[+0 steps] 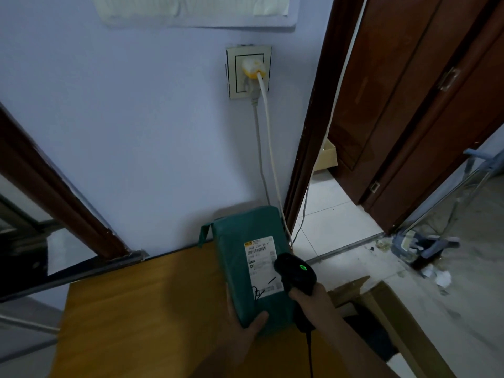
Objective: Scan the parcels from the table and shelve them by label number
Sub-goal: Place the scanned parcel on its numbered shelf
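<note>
A dark green parcel (240,236) with a white shipping label (261,266) is held over the far right part of the wooden table (141,309). My left hand (242,331) grips the parcel's near end, thumb on top. My right hand (313,304) holds a black barcode scanner (296,271) by its handle, its head just right of the label and a green light lit on top. The scanner's black cable (309,353) hangs down toward me.
An open cardboard box (381,309) stands on the floor right of the table. Behind the table a wall socket (249,72) has two cables running down. A brown door (409,105) stands open on the right, with litter and a dustpan (420,246) on the tiled floor.
</note>
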`<act>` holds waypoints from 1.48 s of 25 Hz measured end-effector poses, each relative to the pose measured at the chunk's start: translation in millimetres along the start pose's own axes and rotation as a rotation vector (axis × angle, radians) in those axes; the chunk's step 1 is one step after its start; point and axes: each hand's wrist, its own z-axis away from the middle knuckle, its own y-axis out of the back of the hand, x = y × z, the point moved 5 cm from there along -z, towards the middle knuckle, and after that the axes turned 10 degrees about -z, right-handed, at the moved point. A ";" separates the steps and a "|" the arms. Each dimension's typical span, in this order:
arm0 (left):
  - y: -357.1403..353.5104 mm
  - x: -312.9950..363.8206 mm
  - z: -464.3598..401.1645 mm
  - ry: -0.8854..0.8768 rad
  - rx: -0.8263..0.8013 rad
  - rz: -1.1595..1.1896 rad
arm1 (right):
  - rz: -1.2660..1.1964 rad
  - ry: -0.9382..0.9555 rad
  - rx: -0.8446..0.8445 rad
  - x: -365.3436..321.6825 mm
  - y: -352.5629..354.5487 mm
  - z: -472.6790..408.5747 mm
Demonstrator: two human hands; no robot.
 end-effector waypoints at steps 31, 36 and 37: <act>287.6 -90.7 406.4 -0.048 0.552 0.081 | 0.059 0.263 -0.387 35.7 -284.7 349.4; 292.6 -138.6 500.4 0.002 0.805 0.100 | 0.206 0.303 -0.530 67.8 -320.1 401.5; 292.7 -151.3 519.2 0.016 0.851 0.112 | 0.210 0.308 -0.558 77.8 -328.5 414.1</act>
